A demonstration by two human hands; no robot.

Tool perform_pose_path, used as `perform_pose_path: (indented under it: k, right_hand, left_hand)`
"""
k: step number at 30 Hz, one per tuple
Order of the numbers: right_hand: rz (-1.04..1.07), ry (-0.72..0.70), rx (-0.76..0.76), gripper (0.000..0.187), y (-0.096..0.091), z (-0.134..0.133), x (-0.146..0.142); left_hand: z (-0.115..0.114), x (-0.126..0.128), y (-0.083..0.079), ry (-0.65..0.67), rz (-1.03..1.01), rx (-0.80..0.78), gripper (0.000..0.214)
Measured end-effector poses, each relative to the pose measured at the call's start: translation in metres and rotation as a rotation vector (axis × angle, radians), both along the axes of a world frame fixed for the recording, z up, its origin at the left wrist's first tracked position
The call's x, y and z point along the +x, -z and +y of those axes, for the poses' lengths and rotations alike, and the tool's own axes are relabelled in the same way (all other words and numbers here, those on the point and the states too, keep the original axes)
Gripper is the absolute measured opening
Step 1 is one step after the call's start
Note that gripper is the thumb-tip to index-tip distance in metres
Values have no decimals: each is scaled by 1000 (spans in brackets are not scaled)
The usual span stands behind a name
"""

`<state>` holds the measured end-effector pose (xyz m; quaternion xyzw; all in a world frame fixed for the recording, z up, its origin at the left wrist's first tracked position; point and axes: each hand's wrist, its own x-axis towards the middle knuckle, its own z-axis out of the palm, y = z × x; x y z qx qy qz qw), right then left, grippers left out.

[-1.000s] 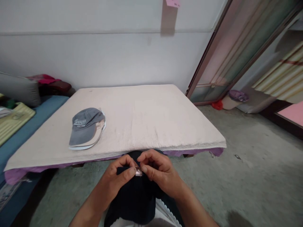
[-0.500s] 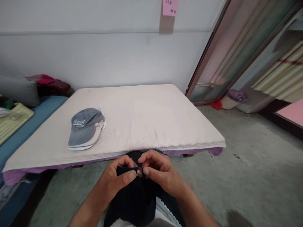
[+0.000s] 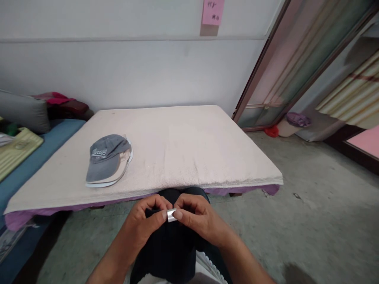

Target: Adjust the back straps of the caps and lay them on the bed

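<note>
A dark navy cap (image 3: 171,252) rests in my lap below the table's near edge. My left hand (image 3: 146,221) is closed on its back strap, thumb and fingers pinched. My right hand (image 3: 197,223) is closed beside it, pinching a small shiny metal buckle (image 3: 171,215) where the two hands meet. On the table's left part lies a grey cap (image 3: 105,156) with white lettering, stacked on a beige cap (image 3: 124,167) and a white one.
The low table (image 3: 183,146) has a cream cover with a purple cloth edge beneath. A blue mattress (image 3: 35,157) with a grey pillow and clothes lies at left. A sliding door (image 3: 284,67) stands at right over bare concrete floor. A pink note (image 3: 212,12) hangs on the wall.
Both hands have shifted slightly lower and closer together on the strap; the metal buckle now shows brighter between my thumbs. The caps on the table have not moved.
</note>
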<state>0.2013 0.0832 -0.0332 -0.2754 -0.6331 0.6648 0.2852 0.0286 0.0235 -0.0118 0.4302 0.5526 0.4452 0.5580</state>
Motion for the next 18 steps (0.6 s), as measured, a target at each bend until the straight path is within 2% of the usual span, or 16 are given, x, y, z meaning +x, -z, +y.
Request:
perform_pose_path:
  k: [6,13,18]
  right_hand:
    - [-46,122,49,24,-1,1,-1]
    - [-37,135,-20,22,0,1,-2]
    - [-16,171,-49,22,0,0,-4]
  left_hand:
    - [-1,-3,3,43,39,-25,13]
    - [-3,-5,8,101,-72,-36,3]
    - [-2,-3,7,86,-174,-52,3]
